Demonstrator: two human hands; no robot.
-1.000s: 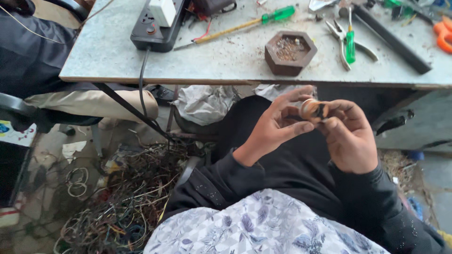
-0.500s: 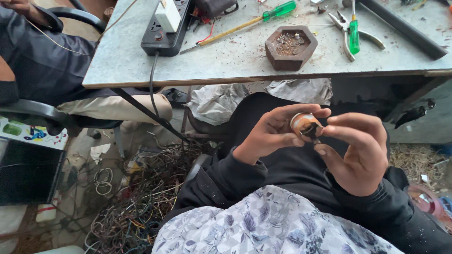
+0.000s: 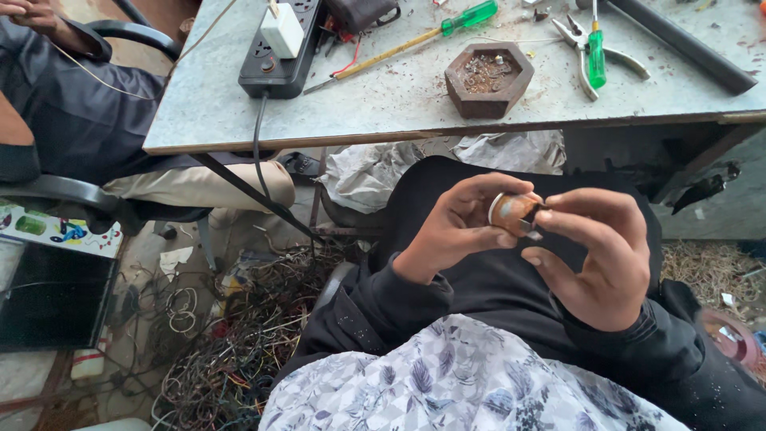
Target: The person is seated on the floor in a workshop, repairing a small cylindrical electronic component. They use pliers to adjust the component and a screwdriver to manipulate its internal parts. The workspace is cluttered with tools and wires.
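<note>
Green-handled screwdriver (image 3: 415, 40), black power strip (image 3: 283, 52), brown hexagonal dish (image 3: 488, 78), grey-and-white floral cloth (image 3: 455, 383), grey tabletop (image 3: 383, 104).

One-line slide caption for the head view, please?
Both hands, left hand and right hand, hold a small copper-coloured coil below a cluttered workbench.

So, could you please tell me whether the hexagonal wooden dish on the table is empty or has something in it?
Not empty. The hexagonal wooden dish stands upright on the table, its hollow covered with small brownish bits; what they are is too small to tell.
</note>
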